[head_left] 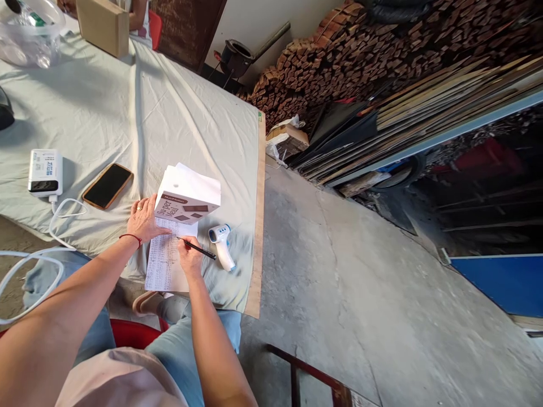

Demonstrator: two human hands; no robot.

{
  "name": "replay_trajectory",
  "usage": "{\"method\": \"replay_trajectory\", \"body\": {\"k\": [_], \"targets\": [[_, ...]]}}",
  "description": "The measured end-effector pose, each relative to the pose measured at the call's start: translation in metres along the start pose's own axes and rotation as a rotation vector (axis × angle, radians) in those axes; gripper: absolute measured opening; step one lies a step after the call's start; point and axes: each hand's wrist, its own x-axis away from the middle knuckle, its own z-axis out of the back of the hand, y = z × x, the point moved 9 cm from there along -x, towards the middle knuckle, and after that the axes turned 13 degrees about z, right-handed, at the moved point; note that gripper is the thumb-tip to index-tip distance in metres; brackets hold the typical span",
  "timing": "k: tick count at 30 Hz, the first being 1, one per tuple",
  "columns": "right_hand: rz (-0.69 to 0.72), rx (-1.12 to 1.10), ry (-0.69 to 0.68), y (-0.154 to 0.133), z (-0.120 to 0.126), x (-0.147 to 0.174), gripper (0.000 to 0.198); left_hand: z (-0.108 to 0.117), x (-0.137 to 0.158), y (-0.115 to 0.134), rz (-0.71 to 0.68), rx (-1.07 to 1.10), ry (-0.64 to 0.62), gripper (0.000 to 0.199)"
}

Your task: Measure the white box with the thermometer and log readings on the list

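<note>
My right hand (190, 259) is closed round a black pen (200, 249), its tip on a sheet of paper (163, 265) covered with rows of small handwriting. Thumb stretched out, my left hand (143, 220) lies flat at the paper's upper left, against the lower left corner of a white box (189, 195). The box carries the words "Super Meal" and brown bar pictures, and it covers the top of the sheet. To the right of the pen lies a white and blue infrared thermometer (222, 245).
A phone (107, 186) and a white power bank (46, 172) with a looped white cable (53, 226) lie on the cloth-covered table (178, 124). At the far left stand a cardboard box (103, 25) and a clear plastic tub (31, 37). Stacked firewood (339, 62) lines the wall.
</note>
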Motion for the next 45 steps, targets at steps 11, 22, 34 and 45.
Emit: {"method": "replay_trajectory", "body": {"k": [11, 22, 34, 45], "targets": [[-0.001, 0.053, -0.029, 0.0044, -0.0017, 0.0015, 0.018, -0.0011, -0.0008, -0.0006, 0.003, 0.006, -0.005, 0.118], [0.038, 0.075, 0.005, 0.0018, 0.0027, 0.0008, 0.02, -0.0002, -0.0005, -0.0001, 0.008, -0.005, -0.01, 0.116], [0.054, 0.122, 0.011, 0.0033, 0.0019, 0.0022, 0.017, -0.0011, -0.0009, -0.0008, 0.01, 0.004, -0.013, 0.116], [-0.008, 0.132, 0.044, 0.0071, 0.0059, 0.0032, 0.017, -0.0013, -0.0009, -0.0005, 0.004, 0.027, -0.022, 0.116]]}}
